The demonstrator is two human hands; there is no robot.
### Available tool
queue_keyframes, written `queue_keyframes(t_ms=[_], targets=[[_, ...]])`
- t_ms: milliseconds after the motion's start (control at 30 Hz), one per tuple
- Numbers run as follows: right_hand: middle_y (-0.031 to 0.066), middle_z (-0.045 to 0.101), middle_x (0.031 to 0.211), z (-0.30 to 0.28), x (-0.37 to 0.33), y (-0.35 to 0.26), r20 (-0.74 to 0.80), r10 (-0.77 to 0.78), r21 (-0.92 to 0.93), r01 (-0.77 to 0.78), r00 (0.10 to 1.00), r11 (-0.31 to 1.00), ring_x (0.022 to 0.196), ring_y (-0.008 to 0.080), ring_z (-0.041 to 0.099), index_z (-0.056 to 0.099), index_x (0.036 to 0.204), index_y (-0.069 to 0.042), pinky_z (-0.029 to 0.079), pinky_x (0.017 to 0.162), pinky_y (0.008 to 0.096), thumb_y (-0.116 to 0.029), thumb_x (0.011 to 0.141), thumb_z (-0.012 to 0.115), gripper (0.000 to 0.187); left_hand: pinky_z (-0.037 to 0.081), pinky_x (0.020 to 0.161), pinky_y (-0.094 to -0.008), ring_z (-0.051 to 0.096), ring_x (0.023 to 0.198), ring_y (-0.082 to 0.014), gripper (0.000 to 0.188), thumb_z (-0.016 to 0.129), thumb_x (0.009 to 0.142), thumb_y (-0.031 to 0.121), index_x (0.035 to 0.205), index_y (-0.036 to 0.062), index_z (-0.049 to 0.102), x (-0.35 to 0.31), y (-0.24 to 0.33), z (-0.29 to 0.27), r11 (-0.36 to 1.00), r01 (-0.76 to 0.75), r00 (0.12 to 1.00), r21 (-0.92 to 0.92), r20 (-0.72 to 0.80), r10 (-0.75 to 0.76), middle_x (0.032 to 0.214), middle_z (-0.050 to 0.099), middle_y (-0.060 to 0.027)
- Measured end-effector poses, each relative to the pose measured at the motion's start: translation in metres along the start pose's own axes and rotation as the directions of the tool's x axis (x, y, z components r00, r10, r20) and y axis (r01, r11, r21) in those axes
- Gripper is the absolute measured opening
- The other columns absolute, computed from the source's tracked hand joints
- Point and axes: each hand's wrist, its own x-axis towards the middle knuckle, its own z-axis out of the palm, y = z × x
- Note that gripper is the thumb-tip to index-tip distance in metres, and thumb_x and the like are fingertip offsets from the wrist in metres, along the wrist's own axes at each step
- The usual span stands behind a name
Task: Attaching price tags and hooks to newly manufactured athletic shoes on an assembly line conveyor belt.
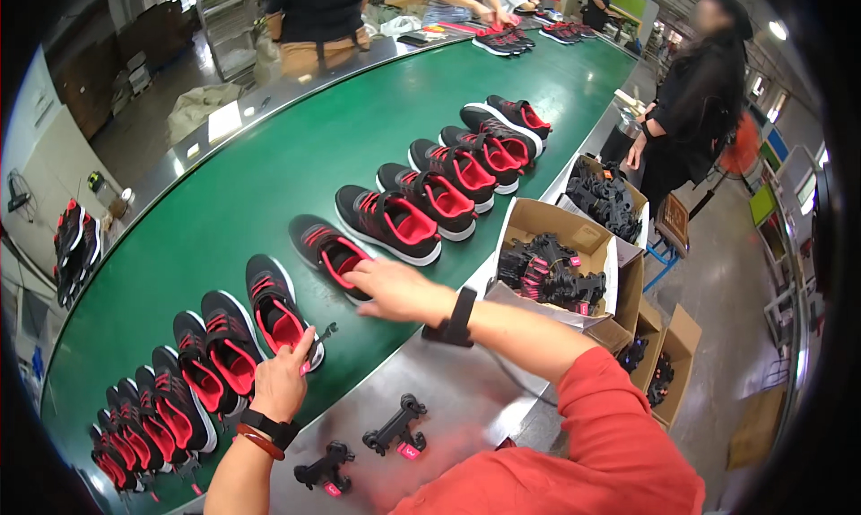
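My left hand [283, 382] is closed on a black plastic piece [329, 330] with a hooked end and a pink tag, at the heel of a black shoe [272, 302] with red lining and white sole. Most of that piece is hidden in my fingers. My right hand [395, 289] grips the heel of another such shoe [325, 251], thumb outside and fingers at the collar; shoe and hand are slightly blurred. Two similar black plastic pieces with pink tags, a nearer one [325, 467] and a farther one [395, 425], lie on the metal ledge in front of me.
Several matching shoes [170, 398] line the green belt [359, 147] on the left, more [430, 201] on the right. Cardboard boxes [614, 268] of black plastic pieces stand beside my right arm. One person [695, 94] stands at right; others work across the belt.
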Motion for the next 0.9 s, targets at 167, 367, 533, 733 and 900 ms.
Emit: queue_keyframes(t_ms=[167, 367, 533, 733, 900], targets=[[0.0139, 0.063, 0.095, 0.025, 0.005, 0.054, 0.146, -0.073, -0.087, 0.086, 0.987, 0.992, 0.093, 0.0355, 0.061, 0.063, 0.095, -0.004, 0.049, 0.078, 0.045, -0.007, 0.071, 0.069, 0.025, 0.049, 0.074, -0.0506, 0.062, 0.088, -0.04, 0.051, 0.05, 0.08, 0.0, 0.128, 0.0152, 0.056, 0.0, -0.011, 0.01, 0.949, 0.068, 0.997, -0.307, 0.054, -0.054, 0.09, 0.063, -0.0173], [0.0125, 0.059, 0.084, 0.022, 0.014, 0.003, 0.204, -0.182, 0.019, 0.182, 0.962, 0.983, 0.084, 0.0345, 0.06, 0.06, 0.091, -0.005, 0.047, 0.073, 0.0459, -0.02, 0.074, 0.074, 0.027, 0.05, 0.08, -0.0489, 0.065, 0.088, -0.039, 0.038, 0.049, 0.082, 0.004, 0.115, 0.0108, 0.066, -0.001, -0.013, 0.004, 0.914, 0.179, 0.982, -0.364, 0.129, -0.141, 0.092, 0.067, -0.0233], [0.0092, 0.057, 0.08, 0.039, 0.015, -0.018, 0.116, -0.253, -0.065, 0.261, 0.961, 0.963, 0.079, 0.0311, 0.058, 0.06, 0.091, -0.008, 0.046, 0.07, 0.0434, -0.027, 0.075, 0.075, 0.029, 0.051, 0.077, -0.0486, 0.065, 0.088, -0.0393, 0.035, 0.052, 0.086, 0.008, 0.119, 0.0084, 0.064, -0.006, -0.018, 0.008, 0.917, 0.194, 0.976, -0.35, 0.161, -0.145, 0.094, 0.068, -0.0228], [0.0052, 0.058, 0.076, 0.039, 0.025, -0.034, 0.131, -0.343, -0.23, 0.366, 0.93, 0.902, 0.078, 0.0253, 0.059, 0.063, 0.084, -0.012, 0.044, 0.07, 0.0387, -0.03, 0.073, 0.076, 0.025, 0.051, 0.079, -0.0478, 0.066, 0.089, -0.0393, 0.035, 0.05, 0.087, 0.009, 0.119, 0.0088, 0.064, -0.008, -0.017, 0.007, 0.909, 0.226, 0.969, -0.35, 0.174, -0.174, 0.096, 0.068, -0.0225], [0.0042, 0.059, 0.074, 0.052, 0.037, -0.048, 0.239, -0.418, -0.33, 0.478, 0.876, 0.814, 0.078, 0.0238, 0.058, 0.064, 0.08, -0.013, 0.042, 0.07, 0.0375, -0.033, 0.071, 0.075, 0.025, 0.05, 0.079, -0.0456, 0.064, 0.092, -0.0386, 0.032, 0.051, 0.087, 0.006, 0.116, 0.0075, 0.064, -0.013, -0.024, 0.015, 0.877, 0.143, 0.989, -0.459, 0.091, -0.114, 0.099, 0.067, -0.0191]])
